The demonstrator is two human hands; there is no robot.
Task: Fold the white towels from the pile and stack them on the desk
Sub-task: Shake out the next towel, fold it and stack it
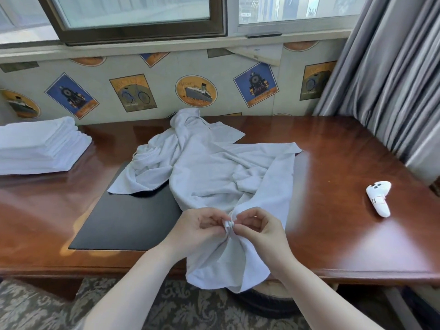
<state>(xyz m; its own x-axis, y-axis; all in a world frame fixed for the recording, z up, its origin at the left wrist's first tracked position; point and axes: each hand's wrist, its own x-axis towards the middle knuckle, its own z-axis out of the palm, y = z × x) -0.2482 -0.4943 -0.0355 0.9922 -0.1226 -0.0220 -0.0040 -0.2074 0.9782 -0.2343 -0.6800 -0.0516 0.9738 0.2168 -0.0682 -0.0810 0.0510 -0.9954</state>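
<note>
**Towels half-sorted on a polished desk by the window**

Towels in white terry cloth cover the middle of a glossy reddish-brown wooden desk (333, 163), which stands against a wall papered with travel-poster motifs of ships, trains and bicycles. A window with a dark frame (133, 32) runs above, and grey curtains (385, 67) hang in folds at the right. A black rectangular mat (128, 222) is set flat in the desk's near-left part, and patterned carpet (47, 306) shows below the desk edge.

The loose pile (185, 151) lies crumpled at centre, partly over the mat's far edge and reaching back to the wall. One towel (238, 182) is drawn out from it, its long axis running from the far right toward the person, its near end draped over the desk's front edge. The left hand (197, 231) and right hand (259, 232) meet just above that edge, each with fingers curled and pinching a bunched bit of the towel's hem between thumb and fingertips.

A neat stack of folded towels (40, 146) sits at the far left, well apart from the pile. A white handheld controller (378, 198) lies on bare wood at the right.
</note>
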